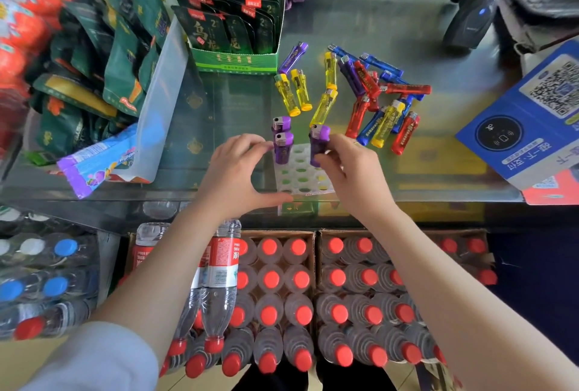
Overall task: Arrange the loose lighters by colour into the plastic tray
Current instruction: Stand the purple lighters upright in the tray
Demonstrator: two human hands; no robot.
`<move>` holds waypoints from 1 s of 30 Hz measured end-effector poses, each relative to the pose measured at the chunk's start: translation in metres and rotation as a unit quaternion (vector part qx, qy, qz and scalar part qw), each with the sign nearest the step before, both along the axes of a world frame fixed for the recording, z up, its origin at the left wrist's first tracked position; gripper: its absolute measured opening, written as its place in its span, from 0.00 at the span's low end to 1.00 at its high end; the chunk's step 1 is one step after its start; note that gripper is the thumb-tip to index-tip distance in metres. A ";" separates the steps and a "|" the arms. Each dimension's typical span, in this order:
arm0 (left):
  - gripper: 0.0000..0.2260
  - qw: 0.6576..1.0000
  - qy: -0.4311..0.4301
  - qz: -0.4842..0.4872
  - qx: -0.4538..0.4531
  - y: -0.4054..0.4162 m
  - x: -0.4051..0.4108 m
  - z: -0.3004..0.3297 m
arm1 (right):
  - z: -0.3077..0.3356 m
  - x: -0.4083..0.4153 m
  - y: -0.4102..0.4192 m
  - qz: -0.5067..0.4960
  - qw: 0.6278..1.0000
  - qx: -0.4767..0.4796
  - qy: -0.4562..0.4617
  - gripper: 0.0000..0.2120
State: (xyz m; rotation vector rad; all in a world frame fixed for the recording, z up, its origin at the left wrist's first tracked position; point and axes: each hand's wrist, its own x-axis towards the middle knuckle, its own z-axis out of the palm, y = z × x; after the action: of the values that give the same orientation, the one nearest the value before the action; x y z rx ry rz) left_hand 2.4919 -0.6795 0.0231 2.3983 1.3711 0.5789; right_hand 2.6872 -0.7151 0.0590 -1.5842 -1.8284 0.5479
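A white plastic tray (299,179) with round holes lies on the glass counter near its front edge. Two purple lighters (283,143) stand upright in its far left corner. My left hand (235,172) touches the nearer one with its fingertips while the thumb rests at the tray's front edge. My right hand (351,171) grips a third purple lighter (319,144) upright over the tray's far right side. Loose yellow lighters (294,94) and another purple lighter (293,57) lie behind the tray. A mixed pile of red, blue, yellow and purple lighters (380,99) lies to the right.
A green display box of dark sachets (235,60) stands behind left. Snack bags (103,165) crowd the left side. A barcode scanner (470,20) and blue QR payment stand (532,114) sit at the right. Crates of red-capped water bottles (282,290) stand below the counter.
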 end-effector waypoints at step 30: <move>0.33 1.000 -0.009 -0.001 -0.018 0.001 -0.001 0.003 | 0.001 -0.036 0.004 0.030 0.992 -0.028 -0.116 0.10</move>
State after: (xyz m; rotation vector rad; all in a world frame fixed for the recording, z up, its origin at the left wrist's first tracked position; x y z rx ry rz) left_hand 2.4905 -0.6784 0.0262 2.3596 1.3589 0.5688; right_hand 2.6511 -0.7107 0.0604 -1.6951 -2.0533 0.4612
